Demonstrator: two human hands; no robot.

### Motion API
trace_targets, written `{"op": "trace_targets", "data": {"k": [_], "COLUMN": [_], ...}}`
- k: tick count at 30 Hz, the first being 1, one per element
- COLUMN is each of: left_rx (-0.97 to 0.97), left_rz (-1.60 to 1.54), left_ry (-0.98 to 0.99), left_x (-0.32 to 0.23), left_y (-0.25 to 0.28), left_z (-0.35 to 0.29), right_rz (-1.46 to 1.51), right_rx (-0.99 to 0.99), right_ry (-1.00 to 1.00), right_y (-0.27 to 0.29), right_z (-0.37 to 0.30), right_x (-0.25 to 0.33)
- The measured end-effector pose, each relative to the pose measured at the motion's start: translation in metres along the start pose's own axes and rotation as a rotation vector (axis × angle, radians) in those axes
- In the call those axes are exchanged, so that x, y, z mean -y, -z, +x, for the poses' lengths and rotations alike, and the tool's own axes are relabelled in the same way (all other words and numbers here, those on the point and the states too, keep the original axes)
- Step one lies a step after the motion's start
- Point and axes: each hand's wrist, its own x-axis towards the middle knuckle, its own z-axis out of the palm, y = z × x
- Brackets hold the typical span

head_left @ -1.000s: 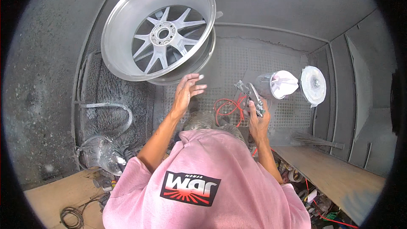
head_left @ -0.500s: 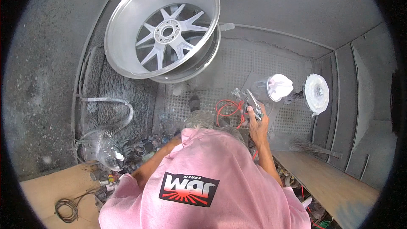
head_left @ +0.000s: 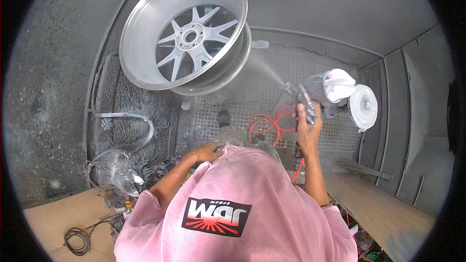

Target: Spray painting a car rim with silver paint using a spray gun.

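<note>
A metal spray gun (head_left: 305,98) with a cup (head_left: 320,86) at its top right is in my right hand (head_left: 308,128), whose fingers are wrapped round the handle. From its nozzle a pale mist (head_left: 269,72) fans out up and left towards the rim's lower right side. The silver spoked wheel rim (head_left: 138,48) stands tilted at the upper left, its barrel facing me, with a second round edge below it. Next to the pink shirt front at my waist, my left hand (head_left: 208,152) is bent inward; its fingertips are hidden.
A red hose (head_left: 262,126) lies coiled on the perforated floor panel (head_left: 335,136). To the right is a white-coated round disc (head_left: 363,108). A curved pipe (head_left: 145,126) and a plastic-wrapped object (head_left: 119,172) stand at left. Wooden boards (head_left: 369,204) flank me.
My right hand has moved right and up with the spray gun, and mist now leaves the nozzle. The left hand has come into view at my waist. The rim's spokes have turned slightly.
</note>
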Motion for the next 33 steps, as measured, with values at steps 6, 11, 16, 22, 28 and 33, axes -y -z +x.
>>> {"op": "trace_targets", "data": {"k": [6, 11, 16, 22, 28, 33], "left_rx": [-0.009, -0.037, 0.017, 0.004, -0.030, -0.054], "left_rz": [0.093, 0.189, 0.146, 0.223, 0.258, 0.240], "left_ry": [0.017, 0.022, 0.083, 0.062, 0.051, 0.018], "left_x": [-0.016, -0.009, -0.025, -0.035, -0.033, -0.030], "left_y": [0.009, 0.001, 0.006, 0.009, 0.005, 0.000], "left_z": [-0.004, -0.002, -0.006, -0.017, -0.017, -0.013], "right_rz": [-0.075, 0.098, 0.184, 0.009, 0.050, 0.125], "right_rx": [0.009, 0.289, 0.387, 0.022, 0.066, 0.307], "right_ry": [0.029, -0.119, -0.094, 0.062, -0.067, -0.146], "right_y": [0.004, -0.013, -0.017, 0.000, 0.003, -0.011], "right_z": [0.002, -0.036, -0.043, -0.004, -0.015, -0.042], "right_x": [0.031, 0.042, 0.054, 0.052, 0.058, 0.038]}}
